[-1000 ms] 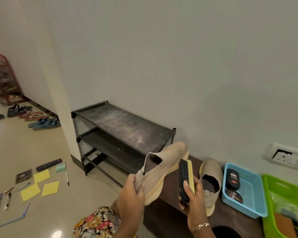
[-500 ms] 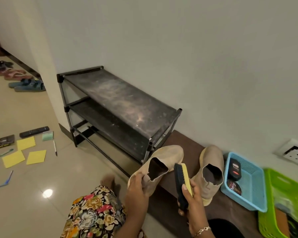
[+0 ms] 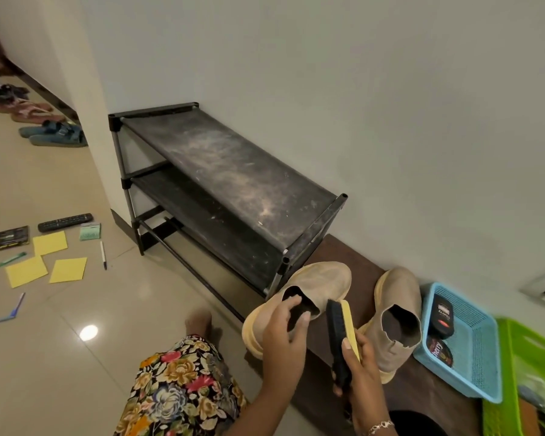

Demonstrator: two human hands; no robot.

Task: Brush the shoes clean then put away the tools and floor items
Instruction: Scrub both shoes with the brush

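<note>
The tan shoe (image 3: 321, 283) is gripped at its collar by the left hand (image 3: 283, 338), fingers curled over the rim and into the opening, toe aimed at the rack. It is held at the front edge of the brown mat (image 3: 337, 253); whether the sole rests there cannot be told. Right beside the collar, the brush (image 3: 339, 335) is held upright, dark bristles turned toward the shoe, yellow back turned away. It is clasped by the right hand (image 3: 361, 366), fingers wrapped round its lower half. Contact between bristles and shoe cannot be made out.

The 2nd shoe (image 3: 397, 297) is stood on the mat just to the right, opening toward the camera. Next to it the blue basket (image 3: 472, 366) is set, with a black polish bottle (image 3: 442, 314) and a round tin (image 3: 439, 352) laid inside. A green basket (image 3: 529, 350) is placed against its far side.

Behind the shoes, a dusty black shoe rack (image 3: 233, 171) is stood against the wall, 2 shelves seen.

Out on the tiled floor to the left, 3 yellow notes (image 3: 68, 270) are scattered, with a remote (image 3: 65, 222), a pen (image 3: 103, 254), a green pad (image 3: 90, 231) and a black card (image 3: 11, 238) near them. Blue sandals (image 3: 54, 135) are lined up farther along the wall.
</note>
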